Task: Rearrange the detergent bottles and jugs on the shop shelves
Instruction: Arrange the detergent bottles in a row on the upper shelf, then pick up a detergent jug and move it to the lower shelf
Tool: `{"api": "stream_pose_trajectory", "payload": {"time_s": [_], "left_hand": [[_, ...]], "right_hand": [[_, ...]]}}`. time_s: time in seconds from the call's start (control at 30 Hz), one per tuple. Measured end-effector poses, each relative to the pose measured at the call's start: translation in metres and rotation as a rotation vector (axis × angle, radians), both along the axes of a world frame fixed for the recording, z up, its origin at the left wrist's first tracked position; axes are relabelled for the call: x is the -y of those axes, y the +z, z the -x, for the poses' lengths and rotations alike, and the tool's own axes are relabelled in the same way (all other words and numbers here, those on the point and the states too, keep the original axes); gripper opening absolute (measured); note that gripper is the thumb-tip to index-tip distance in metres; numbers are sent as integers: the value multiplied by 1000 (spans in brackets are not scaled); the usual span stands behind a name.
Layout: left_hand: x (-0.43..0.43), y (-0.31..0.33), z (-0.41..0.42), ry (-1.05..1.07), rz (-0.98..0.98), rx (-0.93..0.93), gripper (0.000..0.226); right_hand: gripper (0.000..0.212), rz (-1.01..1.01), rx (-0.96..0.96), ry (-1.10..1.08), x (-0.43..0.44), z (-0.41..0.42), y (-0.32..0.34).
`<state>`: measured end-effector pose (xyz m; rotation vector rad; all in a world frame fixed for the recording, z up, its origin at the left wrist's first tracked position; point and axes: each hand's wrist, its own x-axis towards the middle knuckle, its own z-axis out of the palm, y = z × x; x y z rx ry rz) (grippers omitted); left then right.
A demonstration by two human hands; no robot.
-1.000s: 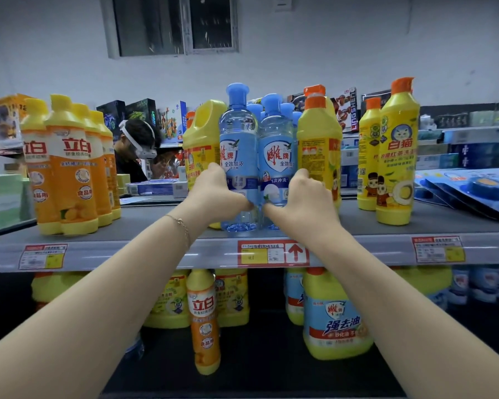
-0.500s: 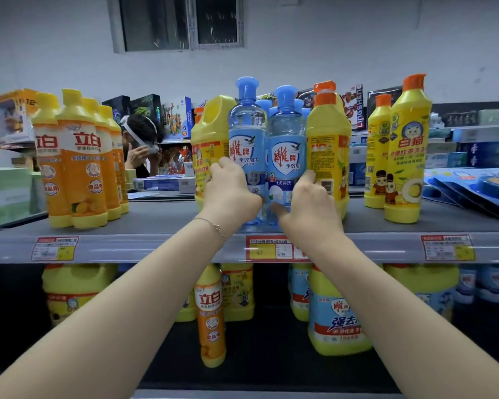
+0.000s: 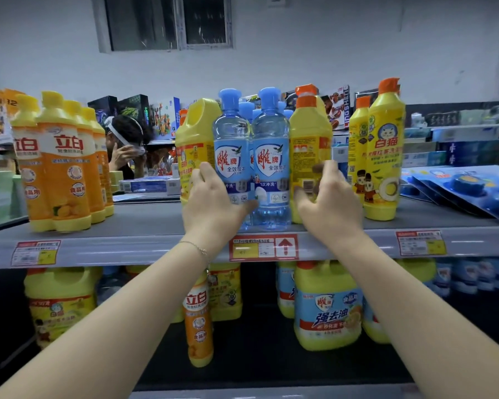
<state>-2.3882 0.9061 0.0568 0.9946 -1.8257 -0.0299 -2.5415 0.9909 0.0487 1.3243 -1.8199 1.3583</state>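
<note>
Two clear blue-capped detergent bottles stand side by side at the front of the grey upper shelf (image 3: pixel 127 246). My left hand (image 3: pixel 213 205) is wrapped around the lower part of the left blue bottle (image 3: pixel 231 133), thumb across its front. The right blue bottle (image 3: pixel 271 139) stands free beside it. My right hand (image 3: pixel 329 208) hovers with fingers spread in front of a yellow orange-capped bottle (image 3: pixel 310 133), slightly blurred, gripping nothing that I can see. A yellow handled jug (image 3: pixel 195 133) stands just left of the blue bottles. More blue caps show behind them.
Several orange bottles (image 3: pixel 64 168) stand at the shelf's left, two tall yellow bottles (image 3: pixel 385 154) at its right, then flat blue packs (image 3: pixel 473 185). On the lower shelf are yellow jugs (image 3: pixel 326 306) and a single orange bottle (image 3: pixel 198 321). A person (image 3: pixel 127 139) stands behind the shelving.
My right hand has let go of the right blue bottle and shifted right, opening in front of the yellow bottle. My left hand has kept its hold on the left blue bottle.
</note>
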Motion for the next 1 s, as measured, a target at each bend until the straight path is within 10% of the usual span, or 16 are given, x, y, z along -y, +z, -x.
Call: {"api": "stream_pose_trajectory", "payload": {"time_s": [0.27, 0.5, 0.8, 1.0], "left_hand": [[-17, -2, 17, -101, 163, 24, 19], [-31, -10, 40, -225, 172, 106, 10], [-60, -5, 93, -242, 38, 228, 50], [-61, 0, 122, -274, -211, 88, 102]], "right_hand": [[101, -142, 276, 150, 21, 32, 15], [92, -95, 219, 206, 14, 47, 17], [72, -118, 208, 183, 1, 58, 21], [98, -235, 307, 127, 16, 56, 50]]}}
